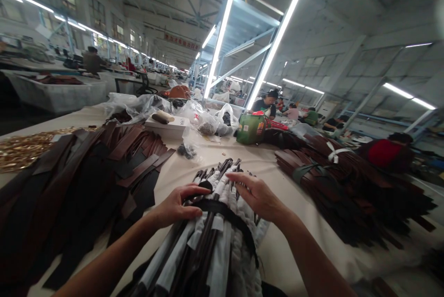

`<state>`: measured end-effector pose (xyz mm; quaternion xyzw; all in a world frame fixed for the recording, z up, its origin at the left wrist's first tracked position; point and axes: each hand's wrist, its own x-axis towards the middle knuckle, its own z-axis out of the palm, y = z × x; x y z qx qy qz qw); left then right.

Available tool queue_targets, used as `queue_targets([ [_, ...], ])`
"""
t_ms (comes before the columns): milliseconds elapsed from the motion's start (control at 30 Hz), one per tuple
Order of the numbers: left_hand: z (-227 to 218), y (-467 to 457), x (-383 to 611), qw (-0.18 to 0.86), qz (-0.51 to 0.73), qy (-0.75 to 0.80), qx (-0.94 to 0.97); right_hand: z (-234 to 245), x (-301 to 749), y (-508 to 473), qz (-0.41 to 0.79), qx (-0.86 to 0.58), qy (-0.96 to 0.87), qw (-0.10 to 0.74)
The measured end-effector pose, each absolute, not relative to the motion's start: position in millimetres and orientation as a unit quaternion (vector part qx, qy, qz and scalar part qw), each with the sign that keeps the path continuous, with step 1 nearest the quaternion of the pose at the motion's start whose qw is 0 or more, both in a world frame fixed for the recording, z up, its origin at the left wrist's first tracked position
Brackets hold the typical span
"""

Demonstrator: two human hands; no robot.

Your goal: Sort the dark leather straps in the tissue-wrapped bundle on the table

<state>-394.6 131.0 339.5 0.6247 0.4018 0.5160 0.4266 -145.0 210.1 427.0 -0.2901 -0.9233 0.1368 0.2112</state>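
Observation:
In front of me on the table lies a thick bundle of long dark brown strips (202, 253), many wrapped in white paper or foam. A black band (222, 208) goes around it. My left hand (176, 205) grips the bundle's left side near the band, thumb and forefinger on top and the other fingers partly hidden. Over the far right end of the bundle, my right hand (255, 193) has its fingers stretched out and slightly bent, the tips touching or just above the strip ends.
Loose brown and black leather strips (86, 163) are heaped at left, beside gold-coloured metal pieces (26, 149). Tied strip bundles (340, 186) lie at right. Behind are a white box (168, 126), clear plastic bags (199, 116) and a green bag (250, 128). Several people sit farther back.

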Motion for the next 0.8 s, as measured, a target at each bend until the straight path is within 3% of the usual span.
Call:
queue_targets([
  [67,345.9,130.5,-395.7,0.393,0.484,0.43,0.653,414.1,-142.0,237.0,0.087,-0.327,-0.908,0.246],
  [233,359.8,121.7,-386.0,0.239,0.438,0.475,0.725,391.7,-153.5,277.4,-0.027,-0.327,-0.93,0.163],
  [467,354.4,114.4,-372.7,0.043,0.397,0.489,0.775,407.0,-164.0,277.0,-0.085,-0.252,-0.955,0.131],
  [800,339.5,110.4,-369.1,-0.021,0.532,0.433,0.727,415.9,-170.1,255.5,-0.204,-0.189,-0.959,0.059],
])
